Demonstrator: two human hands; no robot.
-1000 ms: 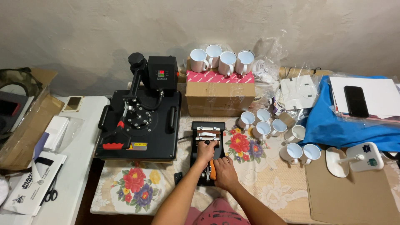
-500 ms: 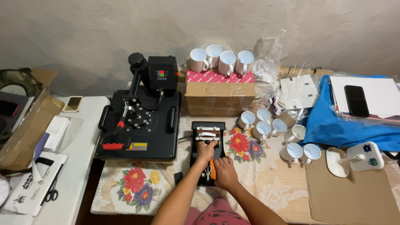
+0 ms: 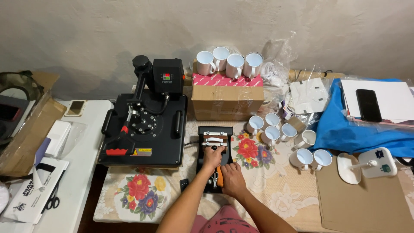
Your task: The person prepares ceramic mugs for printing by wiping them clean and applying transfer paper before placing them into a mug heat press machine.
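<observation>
L hand (image 3: 213,156) fist-closed on black knob of the mug press (image 3: 214,149), mid-table on floral cloth (image 3: 138,196). R hand (image 3: 232,178) wrapped round its orange handle (image 3: 219,176). 4 white mugs on cardboard box (image 3: 227,100), 7 more mugs (image 3: 284,140) just right. 1 flat heat press (image 3: 146,125) left.

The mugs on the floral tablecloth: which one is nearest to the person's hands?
The white mug in the middle of the cluster's left edge. It lies closest to the hands at the small press; the others sit farther right or back.
</observation>
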